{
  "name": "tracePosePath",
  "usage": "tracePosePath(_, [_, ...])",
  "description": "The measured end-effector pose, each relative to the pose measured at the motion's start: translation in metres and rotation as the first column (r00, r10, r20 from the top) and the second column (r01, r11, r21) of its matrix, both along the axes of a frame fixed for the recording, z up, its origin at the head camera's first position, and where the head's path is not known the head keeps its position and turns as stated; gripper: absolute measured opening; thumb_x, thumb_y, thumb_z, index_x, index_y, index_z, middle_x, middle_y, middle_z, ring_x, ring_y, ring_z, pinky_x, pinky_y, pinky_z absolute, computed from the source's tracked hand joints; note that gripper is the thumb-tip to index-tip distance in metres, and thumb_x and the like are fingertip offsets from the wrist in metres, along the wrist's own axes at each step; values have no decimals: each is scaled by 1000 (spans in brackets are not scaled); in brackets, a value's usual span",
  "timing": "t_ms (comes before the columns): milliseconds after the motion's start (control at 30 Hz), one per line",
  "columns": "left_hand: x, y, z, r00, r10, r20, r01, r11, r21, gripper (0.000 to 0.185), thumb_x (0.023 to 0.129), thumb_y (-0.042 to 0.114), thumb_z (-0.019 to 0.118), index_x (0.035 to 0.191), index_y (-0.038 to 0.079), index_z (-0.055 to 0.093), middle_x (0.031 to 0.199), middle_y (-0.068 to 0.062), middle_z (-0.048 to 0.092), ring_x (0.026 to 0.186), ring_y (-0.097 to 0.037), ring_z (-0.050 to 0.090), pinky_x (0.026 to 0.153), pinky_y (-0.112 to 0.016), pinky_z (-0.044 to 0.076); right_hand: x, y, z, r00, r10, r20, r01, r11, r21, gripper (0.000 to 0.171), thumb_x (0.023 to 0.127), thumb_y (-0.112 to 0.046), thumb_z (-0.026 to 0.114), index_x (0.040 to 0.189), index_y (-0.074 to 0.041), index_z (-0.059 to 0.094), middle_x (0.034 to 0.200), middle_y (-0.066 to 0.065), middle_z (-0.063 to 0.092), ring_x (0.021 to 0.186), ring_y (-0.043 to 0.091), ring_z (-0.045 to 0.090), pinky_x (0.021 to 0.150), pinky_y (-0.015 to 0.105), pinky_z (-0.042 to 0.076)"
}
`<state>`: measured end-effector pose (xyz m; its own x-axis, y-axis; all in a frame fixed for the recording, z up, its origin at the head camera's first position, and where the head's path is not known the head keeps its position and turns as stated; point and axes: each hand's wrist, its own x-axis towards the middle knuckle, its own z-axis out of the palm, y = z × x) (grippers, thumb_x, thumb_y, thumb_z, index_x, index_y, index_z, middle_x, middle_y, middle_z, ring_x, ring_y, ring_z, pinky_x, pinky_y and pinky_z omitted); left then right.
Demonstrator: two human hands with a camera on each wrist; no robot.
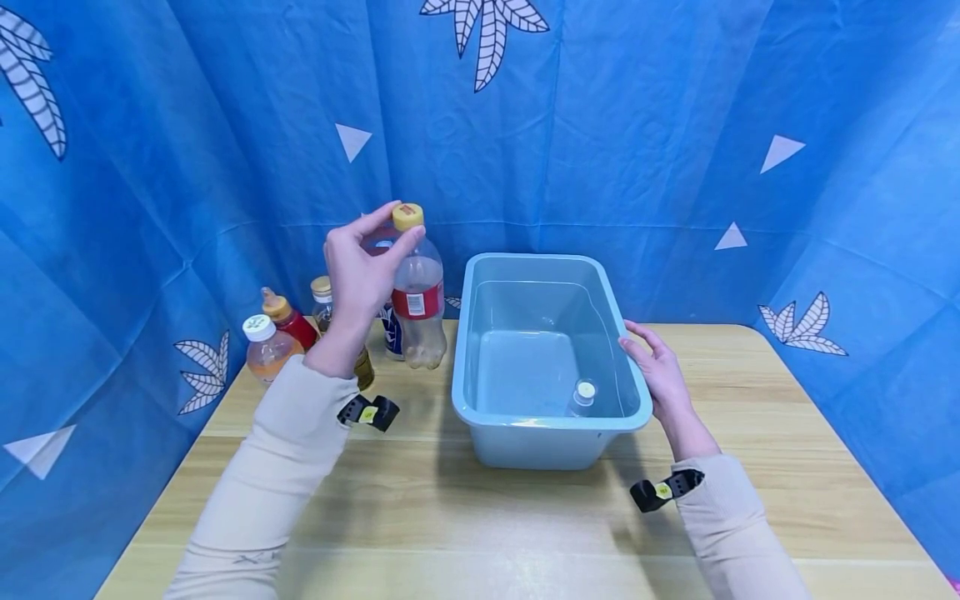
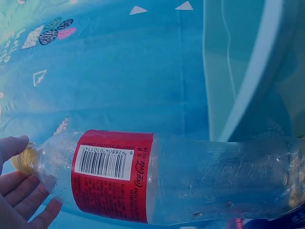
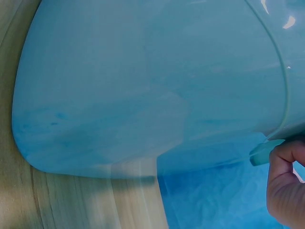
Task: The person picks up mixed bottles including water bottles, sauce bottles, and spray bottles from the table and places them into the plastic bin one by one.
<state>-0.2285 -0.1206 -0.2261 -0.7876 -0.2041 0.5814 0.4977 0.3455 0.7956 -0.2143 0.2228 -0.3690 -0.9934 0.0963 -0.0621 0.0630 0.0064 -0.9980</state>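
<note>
In the head view, the left hand [image 1: 358,262] is pinching the yellow cap [image 1: 408,218] of an upright Coca-Cola bottle [image 1: 420,333] standing out left of the blue plastic tub [image 1: 540,450]; the right hand [image 1: 662,377] is gripping the tub's rim [image 1: 551,421]. The left wrist view is showing clear, droplet-flecked plastic, seemingly empty, so probably light, squeezable and slippery, the capped neck offering the firmest hold. The right wrist view is showing the tub's smooth, rounded, likely stiff wall [image 3: 119,86].

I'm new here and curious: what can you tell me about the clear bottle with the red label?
The bottle is clear, apparently plastic, with a yellow cap and a red label carrying a barcode and Coca-Cola lettering. Droplets dot its wall; it looks nearly empty. It is roughly upright, left of the blue tub, its cap pinched by the left hand; whether its base touches the table is unclear.
</note>
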Motion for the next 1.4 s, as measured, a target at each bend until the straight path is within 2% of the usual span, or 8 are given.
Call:
tracePosePath(233, [3, 4, 20, 997, 4, -75, -8, 999, -47, 40, 76, 26, 70, 111, 9, 63, 104, -3, 64, 88, -11, 59, 73, -25, 49, 0, 0, 1, 1000, 7, 0, -7, 999, -35, 51, 88, -27, 54, 133, -9, 37, 87, -3, 59, 74, 8, 61, 62, 22, 51])
tracePosePath(433, [5, 11, 37, 997, -24, -79, 20, 998, -54, 40, 77, 27, 69, 113, 11, 62, 107, -1, 63, 90, -11, 58, 73, -24, 48, 1, 0, 2, 1000, 8, 4, -8, 1000, -30, 51, 89, -27, 54, 134, -10, 37, 90, -3, 59, 75, 8, 61, 63, 22, 51])
tracePosePath(633, [5, 21, 48, 994, -51, -93, 47, 998, -46, 40, 76, 25, 70, 112, 12, 62, 109, -2, 62, 90, -12, 58, 74, -24, 48, 0, 0, 0, 1000, 4, 8, -4, 1000, -22, 52, 88, -28, 55, 134, -10, 37, 89, -3, 59, 75, 8, 61, 63, 22, 51])
tracePosePath(833, [3, 30, 57, 992, -59, -107, 53, 997, -55, 39, 76, 26, 69, 112, 12, 62, 109, -1, 62, 90, -11, 57, 74, -24, 47, -1, -1, 0, 1000, -5, 6, 5, 1000, -22, 51, 89, -27, 54, 133, -10, 38, 89, -3, 59, 74, 8, 61, 62, 22, 51])
tracePosePath(1100, [2, 48, 66, 988, -100, -120, 94, 994, -54, 41, 77, 25, 69, 114, 10, 60, 110, 0, 61, 91, -10, 57, 74, -23, 47, -1, 0, 1, 1000, -1, 13, 1, 1000, -24, 52, 88, -29, 55, 134, -11, 38, 91, -2, 58, 76, 9, 61, 63, 22, 51])
tracePosePath(1400, [-4, 70, 63, 981, -155, -121, 153, 988, -29, 41, 78, 23, 68, 115, 7, 60, 108, -1, 62, 90, -9, 56, 73, -23, 47, 0, 0, 1, 1000, -2, 2, 2, 1000, -29, 52, 88, -28, 55, 133, -10, 37, 91, -2, 58, 75, 8, 61, 63, 22, 51])
